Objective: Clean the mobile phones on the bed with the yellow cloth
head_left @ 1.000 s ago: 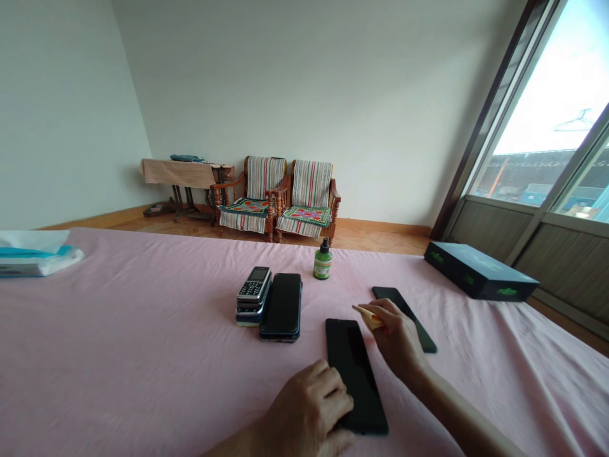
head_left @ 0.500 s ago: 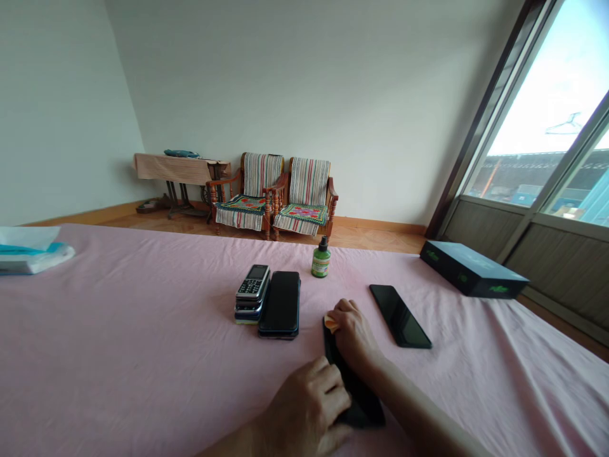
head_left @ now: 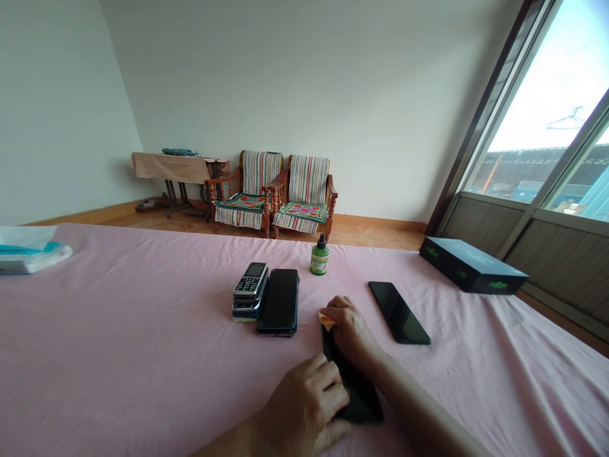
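A black smartphone lies at an angle on the pink cloth, partly covered by both hands. My left hand grips its near left edge, with the fingers curled over the side. At the phone's far end, my right hand pinches a small pale-orange wiping cloth and presses it against the top corner. Most of that cloth is hidden under the fingers. Another dark smartphone rests to the right of my right hand. Further left sit a stack of smartphones and a stack of keypad phones.
A green spray bottle stands upright behind the phones. The black box lies at the right, a tissue pack at the far left. Beyond the pink-covered surface are two wooden chairs and a cloth-draped table.
My right hand and the wiping cloth have shifted slightly left and away, past the phone's top corner. The left hand keeps its grip. The whole view has shifted a little.
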Motion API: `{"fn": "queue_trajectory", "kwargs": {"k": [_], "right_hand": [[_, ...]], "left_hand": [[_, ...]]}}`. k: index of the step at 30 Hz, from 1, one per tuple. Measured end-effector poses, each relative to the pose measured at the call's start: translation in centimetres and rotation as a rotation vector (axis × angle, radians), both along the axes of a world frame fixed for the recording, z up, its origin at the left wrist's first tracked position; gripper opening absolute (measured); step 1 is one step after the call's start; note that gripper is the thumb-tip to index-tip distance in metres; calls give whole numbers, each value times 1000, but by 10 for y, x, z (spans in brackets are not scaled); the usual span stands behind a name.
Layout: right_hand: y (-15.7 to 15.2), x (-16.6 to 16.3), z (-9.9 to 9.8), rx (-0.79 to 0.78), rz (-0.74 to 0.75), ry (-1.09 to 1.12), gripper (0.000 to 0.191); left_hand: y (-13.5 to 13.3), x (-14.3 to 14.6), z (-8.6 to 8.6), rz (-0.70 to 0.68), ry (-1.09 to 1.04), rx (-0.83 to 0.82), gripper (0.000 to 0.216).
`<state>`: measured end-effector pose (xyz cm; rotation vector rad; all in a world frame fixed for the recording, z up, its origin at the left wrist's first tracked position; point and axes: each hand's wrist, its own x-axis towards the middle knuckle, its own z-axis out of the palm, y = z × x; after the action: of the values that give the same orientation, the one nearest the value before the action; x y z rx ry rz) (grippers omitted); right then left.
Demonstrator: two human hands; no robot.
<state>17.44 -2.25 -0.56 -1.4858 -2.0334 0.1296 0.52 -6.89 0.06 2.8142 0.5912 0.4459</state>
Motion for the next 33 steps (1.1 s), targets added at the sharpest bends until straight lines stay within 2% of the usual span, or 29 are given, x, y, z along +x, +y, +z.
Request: {"fn": "queue_trajectory", "kwargs": {"k": [6, 11, 17, 27, 33], "right_hand": [[-2, 8, 1, -4, -20, 13, 35], [0, -2, -3, 39, 67, 13, 34], [4, 5, -2, 26, 34, 7, 33], [2, 7, -5, 77, 188, 15, 49], [-14, 3, -1, 55, 253, 27, 48]], "left_hand": [[1, 1, -1, -12, -9, 9, 21], [-1, 1, 1, 9, -5, -3, 20], [0, 1, 2, -6, 10, -5, 20], [-4, -1, 6, 11, -55, -26, 22], [-7, -1, 5, 30, -52, -5, 23]]}}
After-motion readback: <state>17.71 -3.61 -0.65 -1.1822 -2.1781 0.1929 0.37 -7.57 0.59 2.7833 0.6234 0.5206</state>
